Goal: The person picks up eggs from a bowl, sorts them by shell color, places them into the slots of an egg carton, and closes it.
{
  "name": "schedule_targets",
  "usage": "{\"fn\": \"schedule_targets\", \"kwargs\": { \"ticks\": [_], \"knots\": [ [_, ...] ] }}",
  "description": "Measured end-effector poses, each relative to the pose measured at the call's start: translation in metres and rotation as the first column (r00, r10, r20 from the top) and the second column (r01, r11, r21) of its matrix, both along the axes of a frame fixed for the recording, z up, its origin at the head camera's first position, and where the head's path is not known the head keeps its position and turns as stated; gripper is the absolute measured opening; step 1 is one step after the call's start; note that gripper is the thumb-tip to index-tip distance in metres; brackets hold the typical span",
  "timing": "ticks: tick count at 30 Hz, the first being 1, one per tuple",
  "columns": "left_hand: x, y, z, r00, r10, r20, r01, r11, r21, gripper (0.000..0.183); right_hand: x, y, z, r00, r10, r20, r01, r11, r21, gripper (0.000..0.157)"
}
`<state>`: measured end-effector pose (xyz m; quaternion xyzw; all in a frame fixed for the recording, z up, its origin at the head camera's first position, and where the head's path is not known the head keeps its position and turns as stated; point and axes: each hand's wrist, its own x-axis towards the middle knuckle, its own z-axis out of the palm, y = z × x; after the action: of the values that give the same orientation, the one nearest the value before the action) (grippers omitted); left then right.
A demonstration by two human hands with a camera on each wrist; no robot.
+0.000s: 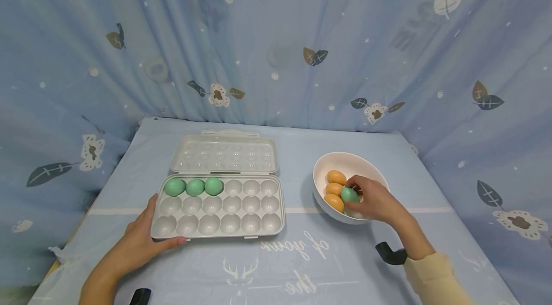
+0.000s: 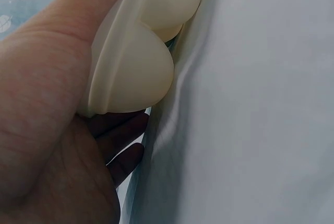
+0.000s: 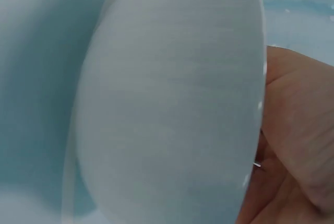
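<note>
At the left of the head view, an egg carton [image 1: 215,236] lies with its lid [image 1: 224,151] folded back. Three green eggs [image 1: 195,187] fill the left half of its far row; the other cups hold nothing. My left hand [image 1: 137,243] grips the carton's near left corner, thumb along the front edge and fingers at the left side. The rounded undersides of cups [image 2: 135,72] show in the left wrist view. Inside a white bowl [image 1: 355,163], my right hand [image 1: 381,199] pinches a green egg [image 1: 349,194] beside three orange eggs [image 1: 336,177]. The bowl's wall [image 3: 172,98] hides those fingertips in the right wrist view.
A light blue cloth with white lettering [image 1: 297,245] covers the table. Blue patterned curtains [image 1: 276,46] hang behind it and at both sides. Dark camera parts [image 1: 390,253] show near each wrist.
</note>
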<state>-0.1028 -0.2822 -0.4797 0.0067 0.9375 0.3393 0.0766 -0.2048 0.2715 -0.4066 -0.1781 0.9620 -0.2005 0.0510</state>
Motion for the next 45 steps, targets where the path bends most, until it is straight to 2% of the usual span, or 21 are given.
{"fn": "schedule_targets", "kwargs": {
  "ticks": [6, 12, 19, 29, 38, 45],
  "knots": [
    [0.000, 0.000, 0.001, 1.000, 0.002, -0.009, -0.002, 1.000, -0.007, 0.138, -0.001, -0.014, 0.004, 0.997, -0.041, -0.066, 0.038, 0.998, -0.050, 0.039],
    [0.001, 0.002, 0.002, 0.999, 0.001, -0.034, -0.001, 1.000, -0.002, 0.139, -0.002, -0.029, 0.004, 0.986, -0.043, -0.159, 0.018, 0.988, -0.156, 0.041],
    [0.002, 0.002, 0.002, 1.000, 0.002, -0.024, -0.002, 1.000, 0.000, 0.140, -0.004, -0.055, 0.007, 0.983, -0.077, -0.164, 0.034, 0.967, -0.251, 0.046],
    [0.002, 0.001, 0.000, 0.999, -0.002, -0.050, 0.002, 1.000, -0.001, 0.141, -0.007, -0.081, 0.010, 0.967, -0.046, -0.250, -0.038, 0.947, -0.319, 0.042],
    [0.002, 0.001, 0.002, 0.999, -0.003, -0.039, 0.003, 1.000, -0.005, 0.139, -0.013, -0.107, 0.008, 0.964, 0.008, -0.266, -0.104, 0.932, -0.348, 0.040],
    [0.003, 0.003, 0.001, 0.997, -0.004, -0.078, 0.005, 1.000, 0.005, 0.139, -0.014, -0.134, 0.004, 0.968, 0.044, -0.247, -0.141, 0.909, -0.391, 0.040]
  ]
}}
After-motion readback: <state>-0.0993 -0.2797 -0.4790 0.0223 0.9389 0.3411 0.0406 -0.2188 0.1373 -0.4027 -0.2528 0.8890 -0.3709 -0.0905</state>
